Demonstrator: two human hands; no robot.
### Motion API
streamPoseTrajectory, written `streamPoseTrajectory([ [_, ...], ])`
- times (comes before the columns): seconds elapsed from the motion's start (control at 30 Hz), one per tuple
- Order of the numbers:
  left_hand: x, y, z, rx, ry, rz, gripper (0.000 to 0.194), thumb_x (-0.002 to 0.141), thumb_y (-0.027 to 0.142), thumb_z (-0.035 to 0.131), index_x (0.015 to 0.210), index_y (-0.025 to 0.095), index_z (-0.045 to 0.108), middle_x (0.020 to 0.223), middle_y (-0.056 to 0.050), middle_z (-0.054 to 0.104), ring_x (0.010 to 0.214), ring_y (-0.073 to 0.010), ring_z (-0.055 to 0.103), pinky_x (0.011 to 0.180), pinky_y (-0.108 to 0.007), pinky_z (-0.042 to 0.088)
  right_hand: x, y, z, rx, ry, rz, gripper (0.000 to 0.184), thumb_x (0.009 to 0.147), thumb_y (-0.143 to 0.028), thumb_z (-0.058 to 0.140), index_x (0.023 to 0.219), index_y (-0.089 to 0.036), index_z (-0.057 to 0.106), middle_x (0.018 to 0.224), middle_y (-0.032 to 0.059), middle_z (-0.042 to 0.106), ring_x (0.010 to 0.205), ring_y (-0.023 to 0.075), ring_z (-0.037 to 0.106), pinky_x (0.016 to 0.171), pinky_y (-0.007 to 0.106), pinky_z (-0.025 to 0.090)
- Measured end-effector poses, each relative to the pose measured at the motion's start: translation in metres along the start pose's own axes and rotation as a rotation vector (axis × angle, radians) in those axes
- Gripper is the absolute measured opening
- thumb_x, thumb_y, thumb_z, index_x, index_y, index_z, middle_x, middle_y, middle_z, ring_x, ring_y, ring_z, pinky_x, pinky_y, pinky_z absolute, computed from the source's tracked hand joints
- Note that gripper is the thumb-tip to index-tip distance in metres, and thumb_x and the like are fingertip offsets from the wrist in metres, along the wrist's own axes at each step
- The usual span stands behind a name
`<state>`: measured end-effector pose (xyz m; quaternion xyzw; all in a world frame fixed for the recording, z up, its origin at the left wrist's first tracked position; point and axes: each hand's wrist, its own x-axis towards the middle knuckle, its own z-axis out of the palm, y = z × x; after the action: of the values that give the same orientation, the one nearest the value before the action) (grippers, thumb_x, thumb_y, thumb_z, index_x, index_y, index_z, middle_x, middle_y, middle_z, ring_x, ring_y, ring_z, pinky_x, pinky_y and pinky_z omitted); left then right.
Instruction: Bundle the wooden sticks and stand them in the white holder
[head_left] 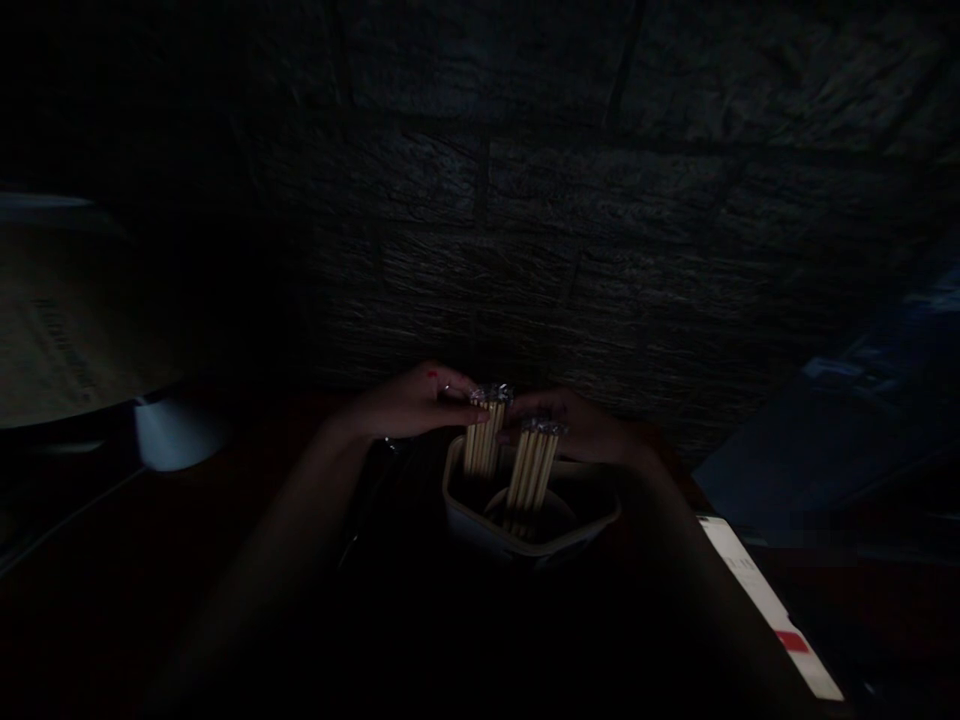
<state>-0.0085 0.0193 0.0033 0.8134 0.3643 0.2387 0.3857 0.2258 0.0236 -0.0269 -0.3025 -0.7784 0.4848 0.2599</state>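
Two bundles of thin pale wooden sticks with shiny, crinkled tops stand in a pale-rimmed angular container (536, 548). My left hand (409, 402) is closed on the upper part of the left bundle of wooden sticks (480, 445), its thumb across the front. From the other side, my right hand (589, 425) reaches behind the right bundle of wooden sticks (534, 475); its fingertips seem closed against the left bundle, though they are partly hidden. The right bundle leans slightly inside the container. Deep shadow hides the container's lower part.
A lit phone screen (772, 610) lies at the right, beside my forearm. A rough block wall (525, 220) rises behind my hands. At the left are a large tan printed object (67, 330) and a pale rounded thing (176, 435). The scene is very dark.
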Motion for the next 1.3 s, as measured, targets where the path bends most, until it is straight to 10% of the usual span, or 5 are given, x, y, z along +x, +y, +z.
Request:
streamPoseTrajectory([
  [1.3, -0.001, -0.002, 0.001, -0.048, -0.024, -0.024, 0.017, 0.078, 0.029, 0.067, 0.085, 0.014, 0.071, 0.085, -0.004, 0.074, 0.075, -0.0146, 0.065, 0.068, -0.024, 0.047, -0.001, -0.007, 0.004, -0.078, -0.013, -0.033, 0.025, 0.079, -0.031, 0.07, 0.103, -0.024, 0.074, 0.097, -0.0008, 0.075, 0.085, 0.0152, 0.067, 0.077, 0.028, 0.05],
])
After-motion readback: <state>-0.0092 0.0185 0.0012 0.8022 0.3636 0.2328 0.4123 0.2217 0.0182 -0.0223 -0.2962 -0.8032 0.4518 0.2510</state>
